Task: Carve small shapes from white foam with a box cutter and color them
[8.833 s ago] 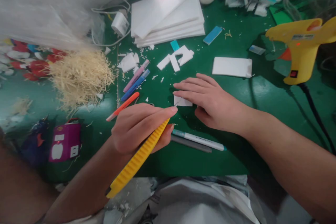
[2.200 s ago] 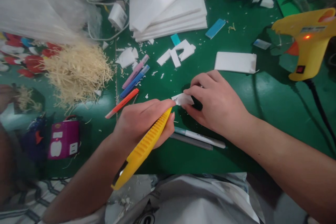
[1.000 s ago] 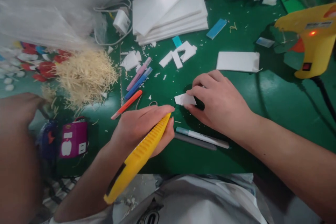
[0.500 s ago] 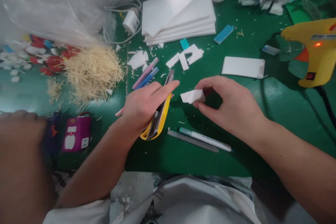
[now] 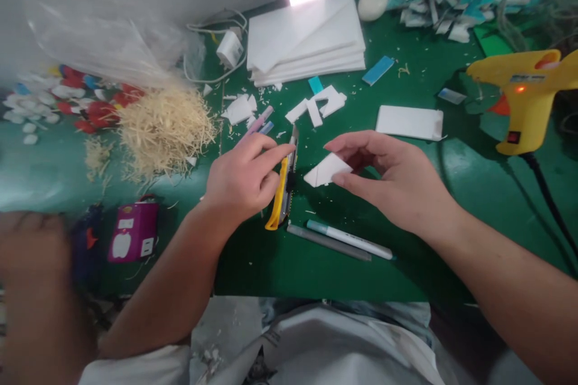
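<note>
My left hand [image 5: 244, 177] is closed on a yellow box cutter [image 5: 280, 195], its blade pointing away from me and the index finger lying along it. Between the thumb and fingers of my right hand [image 5: 388, 177] is a small white foam piece [image 5: 326, 169] with a pointed left end. The foam piece is just right of the cutter, apart from it. Below both lie a grey stick [image 5: 329, 242] and a white marker with a teal cap [image 5: 350, 240]. Beyond my hands are white foam offcuts [image 5: 316, 107] and a white foam block [image 5: 410, 122].
A yellow glue gun [image 5: 524, 96] with a lit orange light stands at right, its cord trailing down. White sheets [image 5: 307, 42] are stacked at the back. Straw-like shreds [image 5: 165, 132] and a purple box [image 5: 134, 231] are at left, near another person's blurred arm [image 5: 36, 289].
The cutter has been turned in my left hand, with its side now tilted the other way. My right hand has rotated the foam piece, so its broad face shows more.
</note>
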Motion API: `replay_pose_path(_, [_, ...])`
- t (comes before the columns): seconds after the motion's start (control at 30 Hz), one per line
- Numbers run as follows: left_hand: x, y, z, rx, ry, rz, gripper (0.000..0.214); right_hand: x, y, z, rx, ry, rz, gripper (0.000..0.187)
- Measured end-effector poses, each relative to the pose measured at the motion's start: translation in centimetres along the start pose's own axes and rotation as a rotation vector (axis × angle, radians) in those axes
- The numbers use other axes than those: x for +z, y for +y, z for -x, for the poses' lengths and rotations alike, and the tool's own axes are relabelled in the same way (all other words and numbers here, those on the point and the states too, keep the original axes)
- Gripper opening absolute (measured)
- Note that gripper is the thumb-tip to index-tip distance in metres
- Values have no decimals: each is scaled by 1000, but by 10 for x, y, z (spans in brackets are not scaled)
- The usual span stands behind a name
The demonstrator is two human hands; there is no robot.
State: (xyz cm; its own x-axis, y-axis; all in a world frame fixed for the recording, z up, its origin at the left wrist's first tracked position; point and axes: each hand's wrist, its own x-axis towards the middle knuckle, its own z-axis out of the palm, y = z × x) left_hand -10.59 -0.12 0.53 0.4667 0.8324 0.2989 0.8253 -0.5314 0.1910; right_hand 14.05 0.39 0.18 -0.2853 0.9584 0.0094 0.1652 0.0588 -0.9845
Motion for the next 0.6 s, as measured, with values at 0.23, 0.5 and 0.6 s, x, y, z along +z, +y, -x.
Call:
replay_pose_path(0.23, [-1, 36, -2, -284, -23, 587, 16, 0, -3, 0, 83, -59, -114, 33])
replay_pose_path(0.5, [-7, 44, -2, -527, -60, 1007, 15, 2, -7, -3, 214, -181, -388, 17])
replay_pose_path(0.6, [-5, 45, -1, -567, -29, 1074, 16, 2, -11, -3, 221, -165, -418, 19])
